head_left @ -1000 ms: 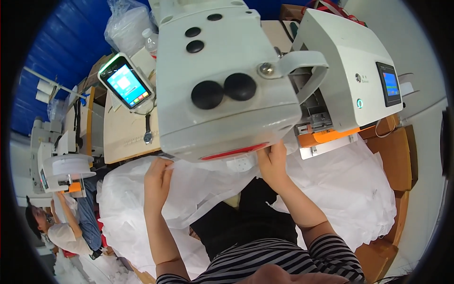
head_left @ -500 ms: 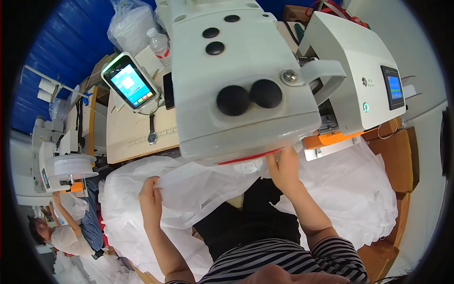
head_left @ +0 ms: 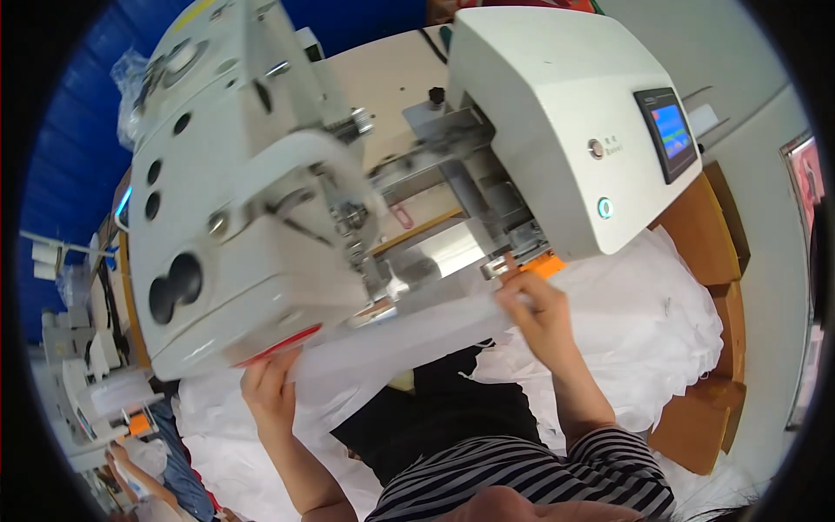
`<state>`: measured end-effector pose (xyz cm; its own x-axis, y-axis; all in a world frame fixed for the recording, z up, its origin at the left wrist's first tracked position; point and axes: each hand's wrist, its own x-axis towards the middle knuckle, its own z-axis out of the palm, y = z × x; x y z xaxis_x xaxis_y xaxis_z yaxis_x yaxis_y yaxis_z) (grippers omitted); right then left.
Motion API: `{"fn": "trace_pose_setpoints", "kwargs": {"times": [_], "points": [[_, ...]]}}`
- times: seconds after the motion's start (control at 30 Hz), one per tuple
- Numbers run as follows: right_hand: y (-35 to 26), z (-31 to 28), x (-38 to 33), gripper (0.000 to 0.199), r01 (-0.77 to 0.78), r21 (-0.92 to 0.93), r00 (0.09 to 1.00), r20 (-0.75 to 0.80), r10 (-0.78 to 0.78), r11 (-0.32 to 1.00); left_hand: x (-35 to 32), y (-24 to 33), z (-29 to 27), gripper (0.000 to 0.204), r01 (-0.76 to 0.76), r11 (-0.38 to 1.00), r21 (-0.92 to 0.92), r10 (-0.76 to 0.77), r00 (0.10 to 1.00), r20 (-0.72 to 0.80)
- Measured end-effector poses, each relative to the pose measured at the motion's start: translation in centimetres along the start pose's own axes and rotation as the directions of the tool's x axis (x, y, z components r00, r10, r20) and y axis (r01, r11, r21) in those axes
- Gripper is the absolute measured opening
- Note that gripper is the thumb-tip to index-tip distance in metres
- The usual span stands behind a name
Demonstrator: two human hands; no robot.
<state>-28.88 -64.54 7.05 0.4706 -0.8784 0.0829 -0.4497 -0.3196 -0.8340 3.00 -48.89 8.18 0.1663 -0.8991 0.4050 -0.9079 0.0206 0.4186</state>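
Observation:
White sheer fabric (head_left: 396,341) stretches between my hands in front of the sewing machine head (head_left: 235,287). My left hand (head_left: 271,396) is closed on the fabric's left part, close under the machine head's front edge, and its fingertips are partly hidden there. At the other end, my right hand (head_left: 541,317) pinches the fabric's edge beside a small metal clamp (head_left: 497,266) and an orange part (head_left: 544,264). The fabric's upper edge lies along the bright metal plate (head_left: 435,261), near the needle area.
A white control box (head_left: 557,122) with a small screen (head_left: 668,135) stands to the right. Piled white fabric (head_left: 626,322) spreads around my lap. Cardboard boxes (head_left: 709,365) line the right side. Another person's arm (head_left: 130,474) shows at far left by a second machine (head_left: 104,391).
The view has turned right, bringing the needle area into sight. My right hand has moved away from the machine head to the metal clamp. My left hand is now nearer the machine head.

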Motion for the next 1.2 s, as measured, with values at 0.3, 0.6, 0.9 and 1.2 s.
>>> {"fn": "trace_pose_setpoints", "kwargs": {"times": [0.3,0.6,0.9,1.2], "points": [[2.3,-0.6,2.0,0.006,-0.090,-0.375,0.901,-0.426,-0.085,0.923,0.1,-0.6,5.6,0.011,0.126,0.968,0.218,-0.120,0.992,-0.039],[1.8,0.1,3.4,0.014,0.042,-0.598,0.792,-0.469,-0.392,0.800,0.3,-0.1,5.2,0.024,0.166,0.983,0.074,-0.163,0.986,-0.045],[-1.5,8.5,0.4,0.019,0.254,-0.591,0.935,-0.051,-0.350,0.766,-5.3,-4.2,2.0,0.016,0.148,0.966,0.211,-0.162,0.985,0.050],[2.8,12.2,5.4,0.024,0.963,-0.154,0.068,-0.658,-0.750,0.222,-13.0,-4.4,11.1,0.011,0.328,0.940,0.089,-0.338,0.932,0.130]]}}
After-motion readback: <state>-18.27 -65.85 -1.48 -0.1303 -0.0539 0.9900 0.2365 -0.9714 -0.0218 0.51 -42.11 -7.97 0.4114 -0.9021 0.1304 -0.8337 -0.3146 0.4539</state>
